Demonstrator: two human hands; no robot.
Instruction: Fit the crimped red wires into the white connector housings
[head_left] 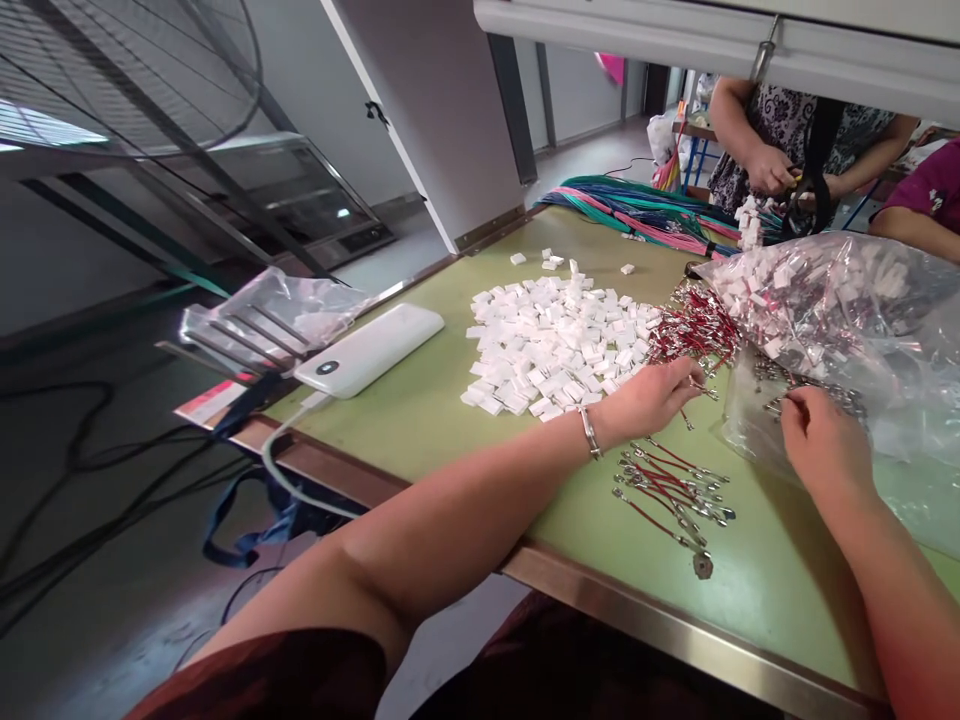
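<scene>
My left hand (646,402) is closed in a pinch on a short red wire with metal terminals; the wire's ends (703,390) stick out past the fingertips. Just beyond it lies a tangled heap of similar red wires (697,325). To the right, my right hand (831,450) has its fingers drawn together beside a pile of metal terminals (844,398) on clear plastic; what it holds, if anything, is hidden. Between my arms, several red terminal wires (667,485) lie roughly side by side on the green table (757,560). White plastic connector housings (555,340) are heaped left of the wires.
A clear bag (840,300) of white housings stands at the right. Bundled coloured cables (637,212) lie along the back. A white power bank (375,350) with a cable rests at the left edge, near a fan (135,70). Another person's hands (772,170) work across the table.
</scene>
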